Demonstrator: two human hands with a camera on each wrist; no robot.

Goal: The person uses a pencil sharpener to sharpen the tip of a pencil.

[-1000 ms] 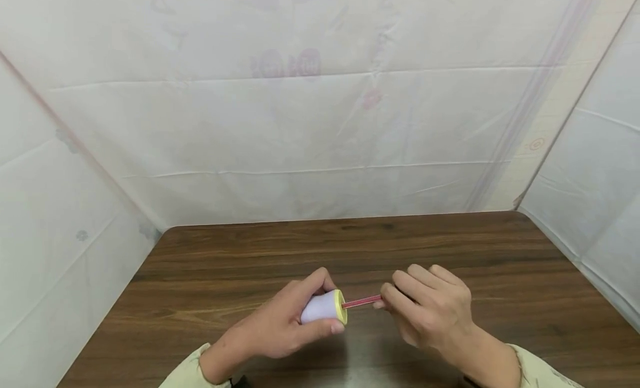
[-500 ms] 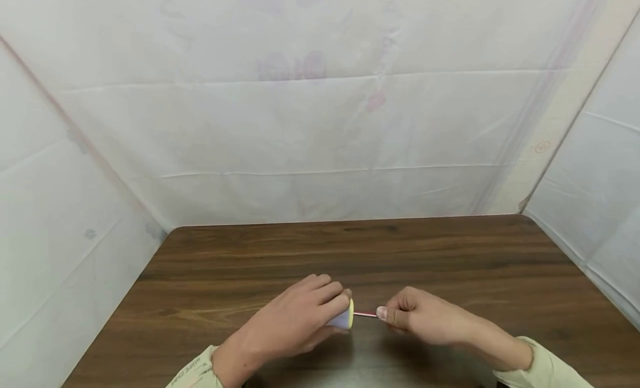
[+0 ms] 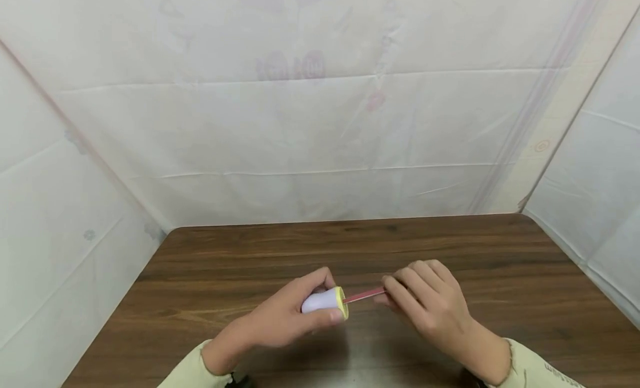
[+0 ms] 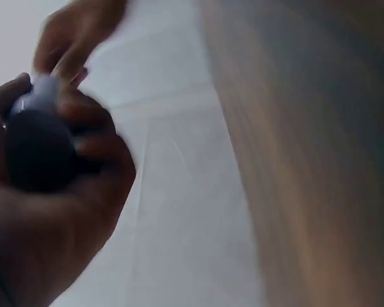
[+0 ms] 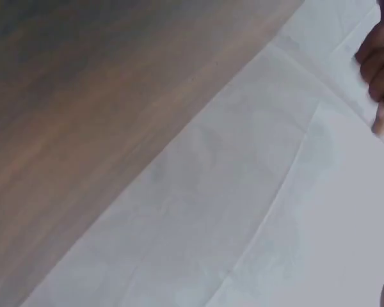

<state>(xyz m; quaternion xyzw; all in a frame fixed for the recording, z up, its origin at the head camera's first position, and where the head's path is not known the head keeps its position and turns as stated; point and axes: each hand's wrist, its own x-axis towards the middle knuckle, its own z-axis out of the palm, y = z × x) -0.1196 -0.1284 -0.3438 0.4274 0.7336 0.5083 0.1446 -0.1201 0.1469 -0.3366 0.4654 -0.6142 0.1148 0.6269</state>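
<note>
In the head view my left hand (image 3: 277, 321) grips a small lavender pencil sharpener (image 3: 320, 301) with a yellow rim, its thumb along the near side. A thin red pencil (image 3: 365, 295) runs into the yellow end. My right hand (image 3: 432, 302) pinches that pencil, knuckles upward, and covers its other end. Both hands are held above the table. The left wrist view, blurred, shows the sharpener's dark shaded end (image 4: 38, 150) within curled fingers (image 4: 102, 150). In the right wrist view only part of the left hand (image 5: 379, 64) appears at the edge.
A dark wood-grain table (image 3: 240, 254) lies under the hands. White sheeting (image 3: 300, 127) with faint prints hangs behind it and along both sides.
Half a second ago both hands were turned over differently, with the left covering the sharpener and the right thumb on top. Now they have twisted back to nearly their pose of one second ago.
</note>
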